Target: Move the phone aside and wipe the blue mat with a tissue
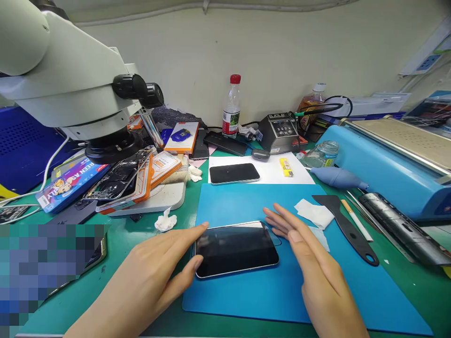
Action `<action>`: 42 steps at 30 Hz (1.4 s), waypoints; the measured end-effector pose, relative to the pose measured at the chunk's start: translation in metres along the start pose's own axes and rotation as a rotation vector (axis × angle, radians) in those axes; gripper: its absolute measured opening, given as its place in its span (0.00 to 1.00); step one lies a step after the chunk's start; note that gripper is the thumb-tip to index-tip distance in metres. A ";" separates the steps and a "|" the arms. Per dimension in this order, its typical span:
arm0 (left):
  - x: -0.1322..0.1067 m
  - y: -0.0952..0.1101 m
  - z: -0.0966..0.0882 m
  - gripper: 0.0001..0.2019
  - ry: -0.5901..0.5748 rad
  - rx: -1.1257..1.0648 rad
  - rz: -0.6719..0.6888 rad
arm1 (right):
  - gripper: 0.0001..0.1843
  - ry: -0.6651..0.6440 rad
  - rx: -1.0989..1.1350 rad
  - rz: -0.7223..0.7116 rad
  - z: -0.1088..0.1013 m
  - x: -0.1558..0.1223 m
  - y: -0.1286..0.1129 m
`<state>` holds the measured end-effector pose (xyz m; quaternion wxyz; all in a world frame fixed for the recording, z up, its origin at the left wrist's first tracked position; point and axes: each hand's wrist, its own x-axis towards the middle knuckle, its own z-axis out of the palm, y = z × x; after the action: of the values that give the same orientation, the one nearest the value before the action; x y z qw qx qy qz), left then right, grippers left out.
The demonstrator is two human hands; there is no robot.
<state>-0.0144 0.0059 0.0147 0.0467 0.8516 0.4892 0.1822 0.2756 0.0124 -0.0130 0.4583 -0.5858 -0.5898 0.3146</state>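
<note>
A black smartphone (237, 250) lies screen up on a blue work mat (246, 202) in front of me. My left hand (155, 277) rests at the phone's left end, fingers stretched out, forefinger and thumb touching its edge. My right hand (310, 263) lies flat at the phone's right end, fingers extended and slightly apart, over a clear film at the corner. Neither hand grips anything.
A second phone (234, 173) lies on white paper behind the mat. A microscope (70, 80) overhangs the left, above a pile of phone parts and boxes (120, 180). A black scraper (347, 225), white wipes (314, 213), blue machine (391, 159), plastic bottle (231, 107) and soldering station (280, 133) stand around.
</note>
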 end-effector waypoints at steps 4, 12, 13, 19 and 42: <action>0.006 -0.003 0.000 0.18 -0.026 -0.175 -0.139 | 0.31 0.021 0.121 0.094 0.001 -0.004 -0.006; 0.035 -0.005 -0.006 0.22 0.059 -0.584 -0.402 | 0.32 -0.030 -0.069 -0.027 -0.004 0.000 0.019; 0.037 -0.004 -0.008 0.24 0.080 -0.618 -0.407 | 0.35 -0.040 -0.113 -0.048 -0.004 0.001 0.021; 0.032 -0.003 -0.016 0.24 0.126 -1.368 -0.674 | 0.54 -0.299 -0.429 -0.214 -0.009 0.008 0.021; 0.027 0.009 0.010 0.28 -0.267 -1.497 -0.692 | 0.36 -0.379 -0.511 -0.305 -0.016 0.074 -0.023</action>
<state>0.0091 0.0252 0.0150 0.7110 0.4118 0.4633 0.3321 0.2893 0.0793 0.0266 0.2212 -0.5177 -0.8048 0.1879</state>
